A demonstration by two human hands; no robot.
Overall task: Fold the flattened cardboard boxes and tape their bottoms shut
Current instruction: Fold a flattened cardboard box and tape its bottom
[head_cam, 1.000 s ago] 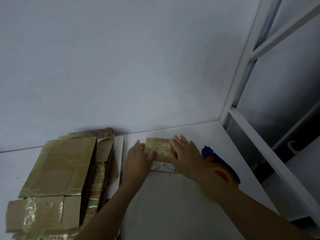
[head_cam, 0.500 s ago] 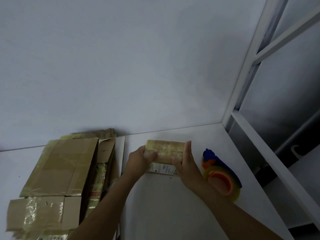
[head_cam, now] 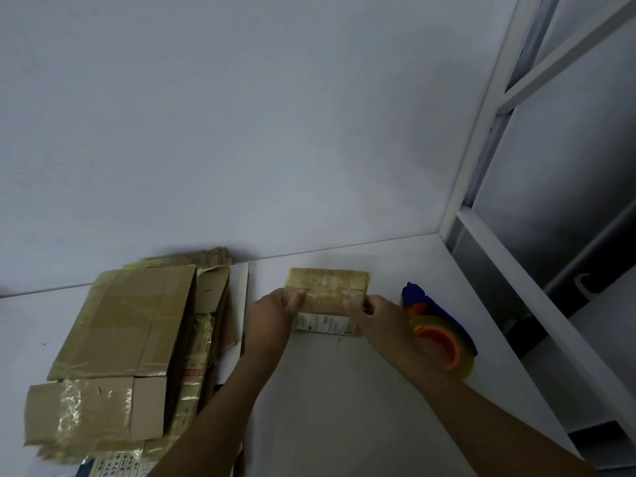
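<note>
1. Head view: our left hand [head_cam: 272, 315] and right hand [head_cam: 377, 320] each pinch one end of the box [head_cam: 327, 290], thumbs on its taped face.
2. It lies between our hands, long axis left to right, near the far edge of the table [head_cam: 327, 407].
3. Tape [head_cam: 444, 339] sits just beside our right hand, the nearer one; flat boxes [head_cam: 113, 325] lie to the left.
</note>
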